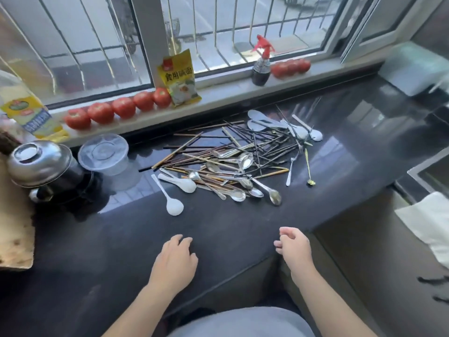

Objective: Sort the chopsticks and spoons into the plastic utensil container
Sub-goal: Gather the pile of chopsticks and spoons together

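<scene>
A jumbled pile of chopsticks lies on the dark counter, mixed with metal spoons and white plastic spoons. More white spoons lie at the pile's far side. A clear round plastic container stands upside down to the left of the pile. My left hand rests on the counter near its front edge, fingers loosely curled and holding nothing. My right hand hovers at the counter's front edge, fingers loosely curled and holding nothing. Both hands are well short of the pile.
Tomatoes line the window sill, with a yellow packet and a spray bottle. An upturned steel bowl sits on a dark pot at left, by an oil bottle. A sink edge and white cloth are at right.
</scene>
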Tool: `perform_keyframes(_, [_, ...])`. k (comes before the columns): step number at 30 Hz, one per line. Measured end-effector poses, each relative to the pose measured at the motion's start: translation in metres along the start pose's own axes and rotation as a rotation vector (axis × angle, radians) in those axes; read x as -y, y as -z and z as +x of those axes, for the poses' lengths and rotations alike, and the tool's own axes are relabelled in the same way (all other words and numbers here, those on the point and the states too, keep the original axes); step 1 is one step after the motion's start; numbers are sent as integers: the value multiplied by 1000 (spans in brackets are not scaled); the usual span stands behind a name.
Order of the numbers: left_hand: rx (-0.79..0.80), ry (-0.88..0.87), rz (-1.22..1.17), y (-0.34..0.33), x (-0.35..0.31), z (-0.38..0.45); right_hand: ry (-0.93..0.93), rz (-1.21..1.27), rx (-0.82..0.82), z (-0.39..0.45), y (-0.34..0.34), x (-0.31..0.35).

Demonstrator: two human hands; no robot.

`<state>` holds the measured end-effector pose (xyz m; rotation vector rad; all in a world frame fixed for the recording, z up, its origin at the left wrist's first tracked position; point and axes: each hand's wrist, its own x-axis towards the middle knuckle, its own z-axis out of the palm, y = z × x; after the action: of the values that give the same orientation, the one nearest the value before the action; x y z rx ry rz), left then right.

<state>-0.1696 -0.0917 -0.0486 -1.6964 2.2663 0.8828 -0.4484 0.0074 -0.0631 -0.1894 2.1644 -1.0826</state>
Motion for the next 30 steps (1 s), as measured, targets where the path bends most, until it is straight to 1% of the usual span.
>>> perform_keyframes(3, [4, 86, -8, -17, -32, 7, 20, 25, 62, 43, 12, 15])
perform_keyframes(6, [-16, 203, -57, -44, -78, 21, 56, -5, 137, 98, 24, 34])
perform_keyframes(8, [-62, 323, -98, -63, -117, 31, 128, -85, 235, 134, 35, 54])
perform_keyframes(10, [-84, 420, -86, -68, -145, 39, 178, -175, 318, 160, 44, 73])
perform_keyframes(13, [-63, 514, -201, -71, -160, 37, 301, -338, 462, 168, 52, 98])
perform_keyframes(17, [-99, 567, -324, -79, -162, 23, 517, -578, 626, 177, 42, 123])
perform_keyframes(20, [-86, 559, -323, -89, -162, 11, 627, -702, 699, 177, 23, 128])
perform_keyframes(22, [-112, 571, -383, -85, -157, 11, 730, -807, 680, 173, 13, 123])
perform_keyframes(23, [-153, 592, -435, -79, -151, 16, 798, -872, 660, 171, 8, 118])
perform_keyframes(25, [-280, 650, -493, -58, -129, 36, 910, -995, 641, 167, 1, 108])
perform_keyframes(27, [-397, 672, -496, -32, -95, 72, 945, -1085, 642, 163, -5, 98])
perform_keyframes(28, [-421, 679, -506, -17, -78, 95, 989, -1133, 635, 160, -8, 94])
perform_keyframes(30, [-371, 718, -528, 8, -52, 145, 1100, -1242, 617, 155, -13, 87])
